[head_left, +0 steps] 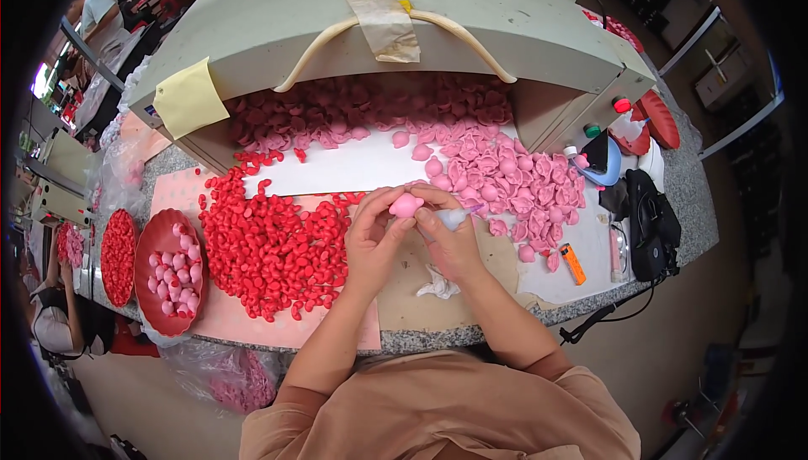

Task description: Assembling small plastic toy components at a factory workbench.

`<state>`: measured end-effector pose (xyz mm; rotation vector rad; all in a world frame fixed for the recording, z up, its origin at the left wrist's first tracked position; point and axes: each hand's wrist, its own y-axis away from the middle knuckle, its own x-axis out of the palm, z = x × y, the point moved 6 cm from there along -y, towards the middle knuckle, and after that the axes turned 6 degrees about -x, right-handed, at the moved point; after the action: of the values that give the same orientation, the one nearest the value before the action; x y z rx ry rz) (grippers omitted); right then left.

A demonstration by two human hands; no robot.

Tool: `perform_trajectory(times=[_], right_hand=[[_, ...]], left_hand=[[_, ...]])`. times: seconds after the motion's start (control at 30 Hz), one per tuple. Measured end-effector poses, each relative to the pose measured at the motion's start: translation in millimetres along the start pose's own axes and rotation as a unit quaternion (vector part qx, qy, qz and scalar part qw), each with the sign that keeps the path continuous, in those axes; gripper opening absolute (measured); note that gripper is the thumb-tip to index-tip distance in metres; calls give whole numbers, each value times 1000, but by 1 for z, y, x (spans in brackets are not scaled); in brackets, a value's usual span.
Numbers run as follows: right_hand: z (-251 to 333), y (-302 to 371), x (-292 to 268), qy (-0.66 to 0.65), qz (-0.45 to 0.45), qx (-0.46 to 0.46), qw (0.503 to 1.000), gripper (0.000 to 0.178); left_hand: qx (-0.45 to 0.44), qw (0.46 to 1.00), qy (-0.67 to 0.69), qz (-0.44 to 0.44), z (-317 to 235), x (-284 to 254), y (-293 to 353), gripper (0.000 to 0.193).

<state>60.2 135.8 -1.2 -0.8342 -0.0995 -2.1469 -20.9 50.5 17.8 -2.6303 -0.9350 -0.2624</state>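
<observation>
My left hand [370,237] is closed around a rounded pink piece [406,205] with a pointed end, held up over the middle of the table. My right hand [455,245] grips a small translucent squeeze bottle [453,218], its purplish tip pointing to the right, while its thumb and fingertips also meet the pink piece. To the left of my hands spreads a heap of small glossy red pieces [278,249]. On the right lies a pile of pink shell-like pieces [497,174]. A crumpled white tissue [438,284] rests just below my hands.
A grey-green machine hood [278,22] arches over the far side, with more pink pieces beneath it. At left stand a red scalloped dish [172,319] of pink-and-red pieces and another of red ones. An orange lighter [573,264] and a black bag [652,224] lie at right.
</observation>
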Motion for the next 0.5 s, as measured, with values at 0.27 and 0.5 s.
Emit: perform_trajectory(times=[0.27,0.5], right_hand=[[14,-2,0,157,-18,-36,987,25],[19,-1,-4,227,-30,-27,973,23]], left_hand=[[22,999,-46,0,0,-1,-1,35],[22,997,-80,-6,0,-1,-2,33]])
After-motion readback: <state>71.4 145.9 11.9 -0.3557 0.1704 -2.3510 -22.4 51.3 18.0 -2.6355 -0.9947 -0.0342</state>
